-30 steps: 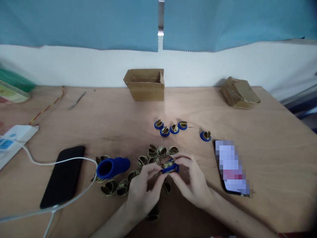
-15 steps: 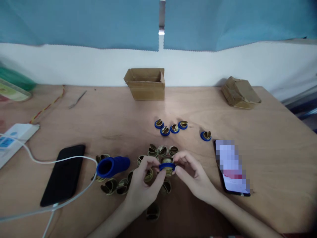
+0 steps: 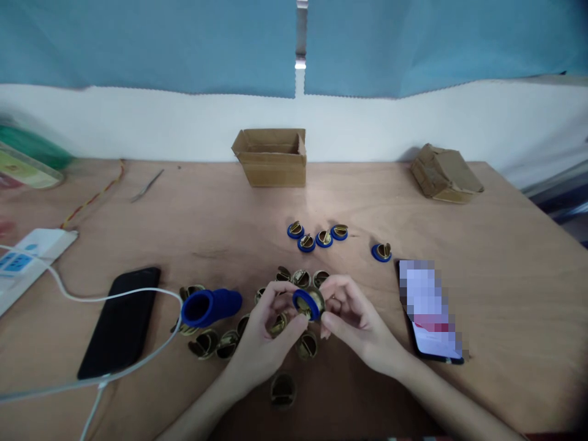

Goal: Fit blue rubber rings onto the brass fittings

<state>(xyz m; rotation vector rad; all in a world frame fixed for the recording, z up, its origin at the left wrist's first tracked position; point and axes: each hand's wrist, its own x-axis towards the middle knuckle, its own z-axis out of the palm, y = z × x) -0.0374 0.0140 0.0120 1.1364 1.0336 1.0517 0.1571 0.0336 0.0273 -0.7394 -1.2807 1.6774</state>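
Between my two hands is a round brass fitting (image 3: pixel 318 299) with a blue ring (image 3: pixel 298 297) around it, tilted so its inside shows. My left hand (image 3: pixel 269 340) pinches its left side with thumb and fingers. On the opposite side, my right hand (image 3: pixel 361 327) grips the brass rim with its fingertips. Bare brass fittings (image 3: pixel 307 345) with hinged-looking flaps lie under and around my hands. Farther back, several fittings with blue rings (image 3: pixel 324 238) sit in a cluster, and one more (image 3: pixel 381 252) stands apart. Left of my left hand lies a stack of blue rings (image 3: pixel 214 307).
A black phone (image 3: pixel 120 324) and a white cable (image 3: pixel 138 293) lie at left, beside a power strip (image 3: pixel 34 263). A lit phone (image 3: pixel 429 312) is at right. An open cardboard box (image 3: pixel 275 169) and a crumpled one (image 3: pixel 445 174) stand by the wall. Tweezers (image 3: pixel 147 185) lie back left.
The ringed fitting has turned from nearly edge-on to tilted, opening toward the lower left. My fingers have shifted around it, with both hands still holding it.
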